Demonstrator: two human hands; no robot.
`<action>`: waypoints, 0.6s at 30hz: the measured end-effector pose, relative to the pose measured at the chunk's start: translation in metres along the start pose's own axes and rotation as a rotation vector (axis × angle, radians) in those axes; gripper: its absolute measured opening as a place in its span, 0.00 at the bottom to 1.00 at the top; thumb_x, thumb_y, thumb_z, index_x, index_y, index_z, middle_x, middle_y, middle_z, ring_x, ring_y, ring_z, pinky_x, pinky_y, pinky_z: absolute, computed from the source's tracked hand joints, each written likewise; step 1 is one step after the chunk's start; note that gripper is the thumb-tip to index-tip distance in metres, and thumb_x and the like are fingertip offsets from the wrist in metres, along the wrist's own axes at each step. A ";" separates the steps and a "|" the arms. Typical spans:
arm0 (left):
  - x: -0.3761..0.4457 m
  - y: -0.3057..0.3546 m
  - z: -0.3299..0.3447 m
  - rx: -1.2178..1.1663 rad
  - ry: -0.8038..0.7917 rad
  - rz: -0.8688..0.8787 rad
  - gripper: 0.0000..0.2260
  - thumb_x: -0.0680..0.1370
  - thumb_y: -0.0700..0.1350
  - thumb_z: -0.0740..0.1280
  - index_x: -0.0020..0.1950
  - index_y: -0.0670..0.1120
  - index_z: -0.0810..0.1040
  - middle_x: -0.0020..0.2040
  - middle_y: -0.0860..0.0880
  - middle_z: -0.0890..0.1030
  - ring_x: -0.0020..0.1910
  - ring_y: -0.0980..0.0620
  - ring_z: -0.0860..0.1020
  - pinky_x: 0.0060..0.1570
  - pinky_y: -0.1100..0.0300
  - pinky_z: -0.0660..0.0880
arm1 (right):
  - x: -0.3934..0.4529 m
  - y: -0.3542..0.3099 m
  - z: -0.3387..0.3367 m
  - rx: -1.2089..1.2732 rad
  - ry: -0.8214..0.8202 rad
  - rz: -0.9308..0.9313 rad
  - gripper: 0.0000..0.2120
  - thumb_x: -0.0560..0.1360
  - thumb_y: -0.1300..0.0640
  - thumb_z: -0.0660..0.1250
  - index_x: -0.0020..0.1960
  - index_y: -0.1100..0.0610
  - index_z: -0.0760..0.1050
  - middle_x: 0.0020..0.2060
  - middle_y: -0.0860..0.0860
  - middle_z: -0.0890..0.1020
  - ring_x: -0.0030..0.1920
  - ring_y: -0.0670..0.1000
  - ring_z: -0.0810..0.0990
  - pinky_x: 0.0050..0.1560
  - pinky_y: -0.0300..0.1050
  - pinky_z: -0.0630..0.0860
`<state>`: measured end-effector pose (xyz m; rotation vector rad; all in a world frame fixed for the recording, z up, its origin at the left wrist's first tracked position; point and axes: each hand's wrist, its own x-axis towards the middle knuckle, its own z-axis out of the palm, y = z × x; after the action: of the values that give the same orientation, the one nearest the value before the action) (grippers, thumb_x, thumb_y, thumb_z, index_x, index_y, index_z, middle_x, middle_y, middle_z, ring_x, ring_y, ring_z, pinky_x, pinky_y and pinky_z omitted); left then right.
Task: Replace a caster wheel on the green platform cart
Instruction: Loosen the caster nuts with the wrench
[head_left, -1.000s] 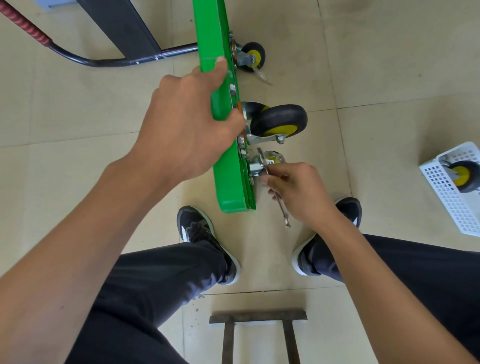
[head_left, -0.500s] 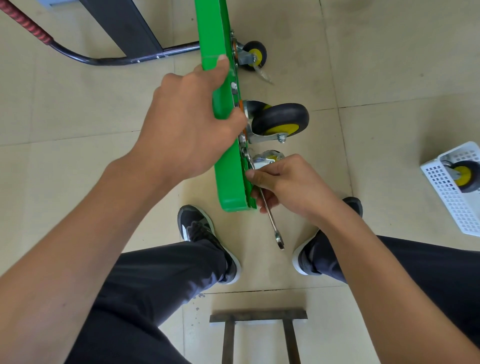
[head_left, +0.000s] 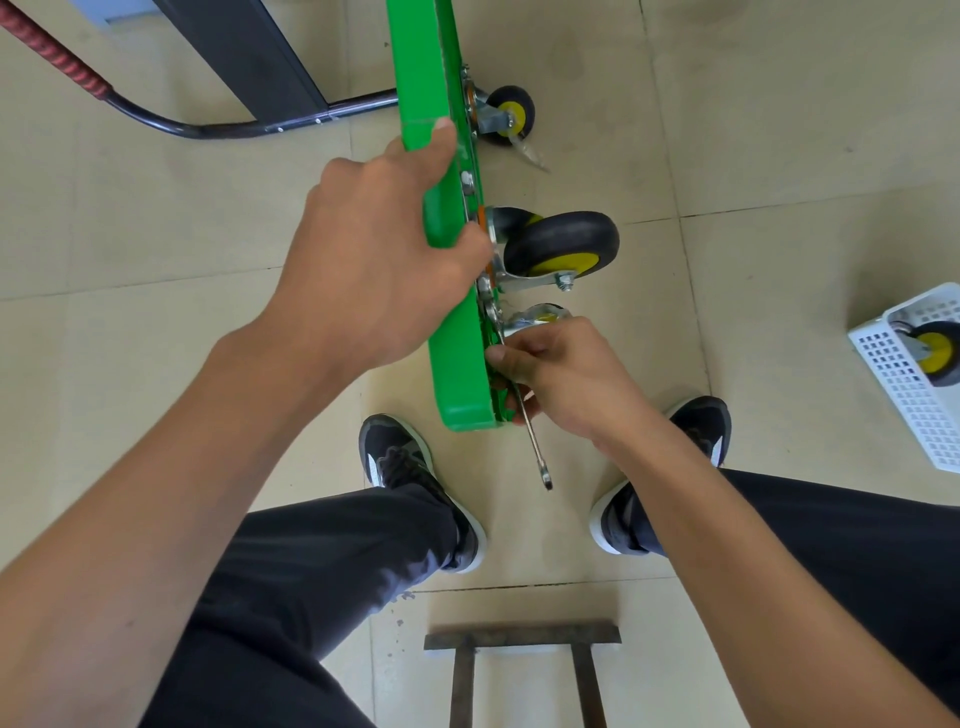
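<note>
Green platform cart (head_left: 457, 332) stands on edge on the tiled floor (head_left: 779, 156), deck face to the left, underside with the casters to the right. Left hand (head_left: 374, 270) grips the upper edge of the deck about midway along, fingers wrapped over to the underside, thumb on the deck face.

Right hand (head_left: 566, 379) pinches a wrench (head_left: 532, 441) at the near caster mount (head_left: 535, 317), right against the cart's underside close to its near corner. The wrench head is hidden behind the fingers; the free end sticks out toward the near side, above the floor between the two shoes.

Middle caster wheel (head_left: 561, 244), black tyre and yellow hub, is mounted just beyond the right hand. A smaller far caster (head_left: 511, 114) sits at the cart's far end. The cart handle (head_left: 208, 124), dark tube with a red wrapped section, lies on the floor to the far left.

At the right edge, a white perforated basket (head_left: 904, 395) holds a spare caster wheel (head_left: 940, 353), well apart from the cart. A metal frame (head_left: 522, 636) lies on the floor at the near edge.
</note>
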<state>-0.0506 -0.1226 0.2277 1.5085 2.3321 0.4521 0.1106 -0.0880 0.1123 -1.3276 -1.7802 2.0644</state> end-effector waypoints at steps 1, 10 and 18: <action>0.000 0.000 0.000 -0.004 0.000 -0.001 0.32 0.75 0.56 0.62 0.79 0.50 0.64 0.67 0.45 0.79 0.59 0.43 0.80 0.62 0.46 0.75 | 0.001 0.003 0.001 -0.061 0.026 -0.023 0.11 0.81 0.57 0.67 0.50 0.65 0.82 0.43 0.63 0.84 0.39 0.62 0.84 0.35 0.49 0.81; 0.001 0.000 0.000 -0.004 -0.013 -0.002 0.32 0.75 0.56 0.62 0.78 0.50 0.64 0.67 0.45 0.78 0.58 0.43 0.80 0.62 0.46 0.75 | 0.022 0.036 -0.004 -0.692 0.363 -0.443 0.07 0.80 0.57 0.67 0.54 0.57 0.82 0.45 0.52 0.82 0.45 0.57 0.79 0.42 0.54 0.77; 0.000 0.001 -0.001 -0.007 -0.018 -0.009 0.32 0.75 0.56 0.62 0.78 0.50 0.65 0.68 0.44 0.78 0.56 0.42 0.81 0.64 0.45 0.74 | 0.008 0.043 -0.014 -0.518 0.259 -0.398 0.09 0.80 0.55 0.67 0.46 0.60 0.79 0.38 0.54 0.80 0.39 0.55 0.78 0.41 0.56 0.76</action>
<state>-0.0505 -0.1225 0.2288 1.4925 2.3203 0.4426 0.1340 -0.0857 0.0731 -1.1397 -2.3050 1.2186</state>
